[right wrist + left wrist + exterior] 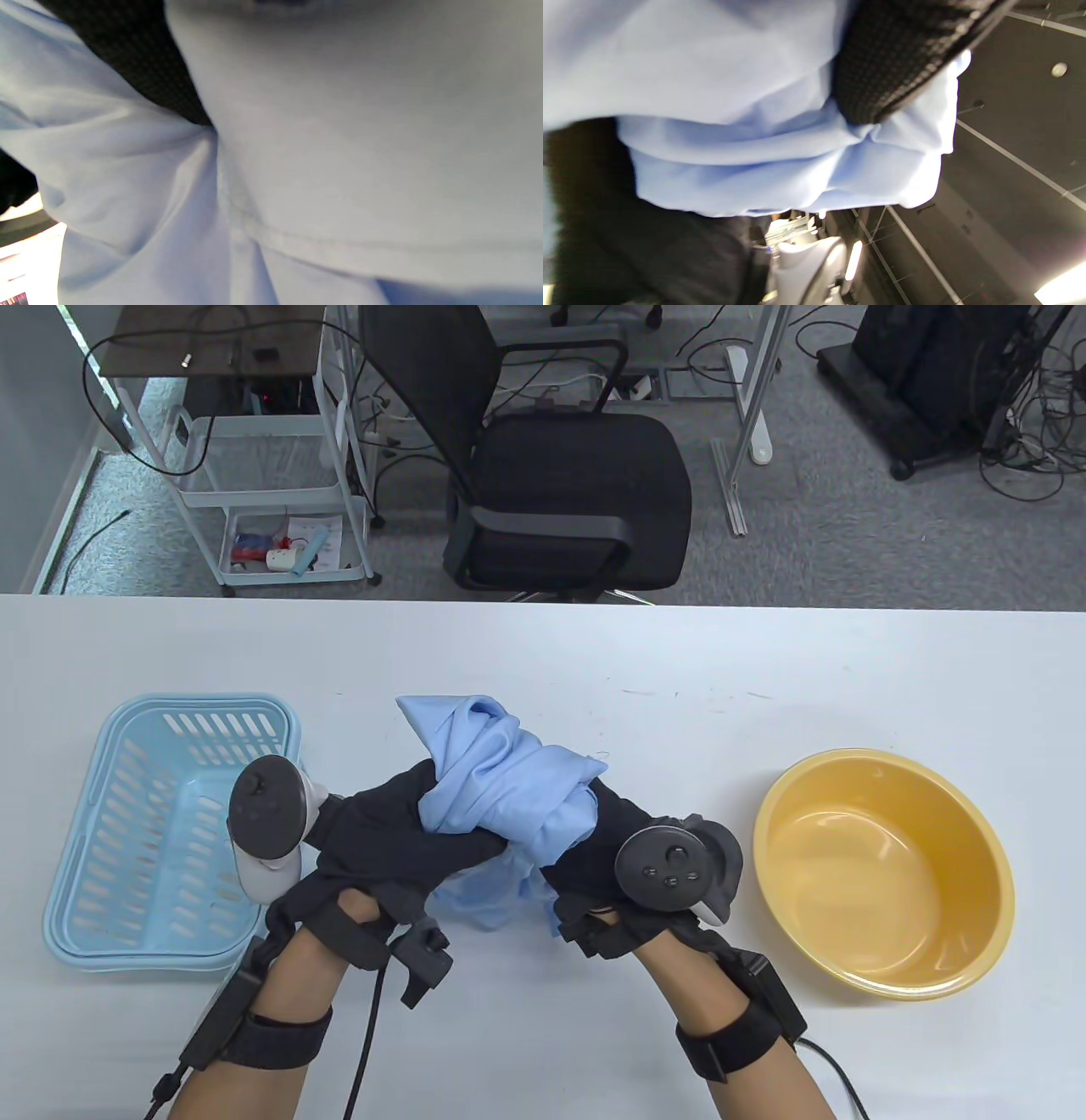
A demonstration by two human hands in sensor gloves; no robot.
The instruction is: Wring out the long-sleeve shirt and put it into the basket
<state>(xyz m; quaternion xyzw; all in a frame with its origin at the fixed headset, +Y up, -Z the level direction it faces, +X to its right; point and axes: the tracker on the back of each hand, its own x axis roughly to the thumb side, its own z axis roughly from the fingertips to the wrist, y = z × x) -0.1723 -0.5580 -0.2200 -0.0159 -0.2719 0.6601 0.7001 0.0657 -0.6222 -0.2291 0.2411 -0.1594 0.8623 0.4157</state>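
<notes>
A light blue long-sleeve shirt (pixel 509 789) is bunched into a twisted wad above the table's middle. My left hand (pixel 407 823) grips its left side, the fingers curled over the cloth. My right hand (pixel 594 836) grips its right side. Loose folds hang down between the wrists. The light blue slotted basket (pixel 127 916) stands at the left, close to my left hand, with nothing visible inside. In the left wrist view the shirt (pixel 755 127) fills the frame, with a black gloved finger (pixel 891 59) pressed into it. The right wrist view shows only shirt cloth (pixel 339 148) and a gloved finger (pixel 140 59).
A yellow basin (pixel 882 874) sits at the right, a short way from my right hand. The white table (pixel 764 678) runs across the view. Beyond its far edge are a black office chair (pixel 560 475) and a white cart (pixel 263 475).
</notes>
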